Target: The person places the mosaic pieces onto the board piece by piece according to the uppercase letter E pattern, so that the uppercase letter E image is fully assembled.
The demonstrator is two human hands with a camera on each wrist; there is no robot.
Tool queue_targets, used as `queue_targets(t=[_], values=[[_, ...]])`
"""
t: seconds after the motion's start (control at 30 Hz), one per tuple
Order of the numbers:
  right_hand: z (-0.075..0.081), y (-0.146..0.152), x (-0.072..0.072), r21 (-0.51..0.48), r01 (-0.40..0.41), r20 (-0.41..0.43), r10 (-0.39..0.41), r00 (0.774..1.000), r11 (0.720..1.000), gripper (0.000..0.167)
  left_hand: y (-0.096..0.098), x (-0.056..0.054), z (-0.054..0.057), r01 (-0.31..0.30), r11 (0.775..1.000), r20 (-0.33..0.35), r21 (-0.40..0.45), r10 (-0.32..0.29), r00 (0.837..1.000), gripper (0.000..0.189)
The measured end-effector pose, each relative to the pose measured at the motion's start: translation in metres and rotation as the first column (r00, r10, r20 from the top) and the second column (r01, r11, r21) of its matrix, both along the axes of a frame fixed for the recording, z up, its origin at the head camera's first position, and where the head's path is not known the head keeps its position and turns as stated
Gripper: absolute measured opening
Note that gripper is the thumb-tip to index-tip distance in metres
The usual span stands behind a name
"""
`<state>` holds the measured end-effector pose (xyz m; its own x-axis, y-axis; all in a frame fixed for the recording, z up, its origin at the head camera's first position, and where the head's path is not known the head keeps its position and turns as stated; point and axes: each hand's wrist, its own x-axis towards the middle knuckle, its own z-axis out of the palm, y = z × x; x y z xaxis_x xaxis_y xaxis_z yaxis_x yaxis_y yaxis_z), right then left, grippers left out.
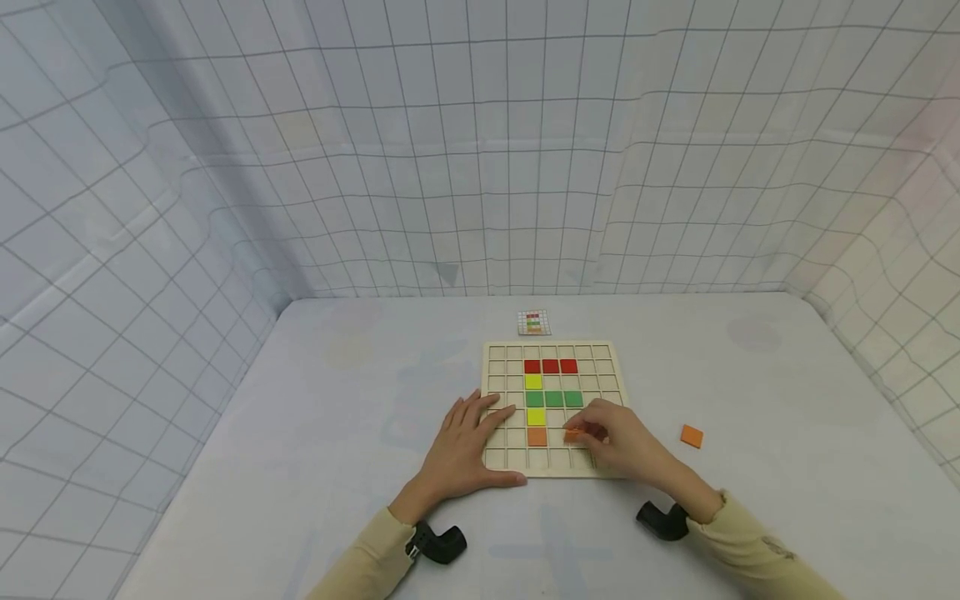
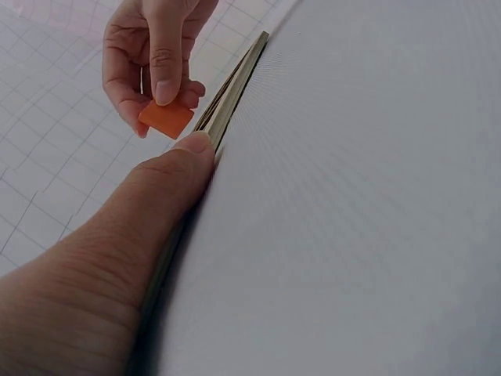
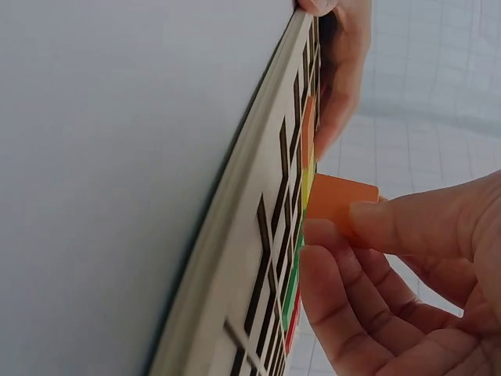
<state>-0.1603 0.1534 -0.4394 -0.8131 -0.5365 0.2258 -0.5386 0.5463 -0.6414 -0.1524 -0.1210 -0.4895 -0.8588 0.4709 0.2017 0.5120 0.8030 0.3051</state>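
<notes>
A cream grid board [image 1: 555, 472] lies on the table with square tiles set in its cells: a row of red tiles [image 1: 551, 367], yellow ones, a green row [image 1: 553, 399] and an orange tile [image 1: 537, 437] low down. My right hand [image 1: 618, 437] pinches another orange tile [image 3: 333, 200] between thumb and fingers, just over the cells right of that placed one. Fingers spread, my left hand [image 1: 468, 446] rests on the board's left side. Its thumb [image 2: 176, 168] presses along the front edge.
One loose orange tile [image 1: 692, 436] lies on the table right of the board. Behind the board is a small card [image 1: 534, 322] printed with a coloured grid pattern. White cloth walls [image 1: 465, 150] with grid lines enclose the table at the back and sides.
</notes>
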Motion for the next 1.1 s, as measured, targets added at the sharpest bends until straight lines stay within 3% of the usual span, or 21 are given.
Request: queue_targets(t=[0.4, 0.9, 1.1], values=[[-0.004, -0.017, -0.006, 0.03, 0.002, 0.048, -0.004, 0.999, 1.0, 0.009, 0.0, 0.0, -0.002, 0.004, 1.0, -0.016, 0.001, -0.004, 1.0, 0.099], [-0.006, -0.02, -0.004, 0.168, 0.1, -0.088, -0.086, 0.992, 0.981, 0.009, 0.0, -0.001, -0.003, 0.001, 1.0, -0.015, -0.003, -0.001, 1.0, 0.099], [-0.007, -0.02, -0.004, 0.181, 0.121, -0.091, -0.106, 0.99, 0.976, 0.008, 0.0, -0.001, -0.002, 0.003, 1.0, -0.013, 0.003, -0.003, 1.0, 0.099]])
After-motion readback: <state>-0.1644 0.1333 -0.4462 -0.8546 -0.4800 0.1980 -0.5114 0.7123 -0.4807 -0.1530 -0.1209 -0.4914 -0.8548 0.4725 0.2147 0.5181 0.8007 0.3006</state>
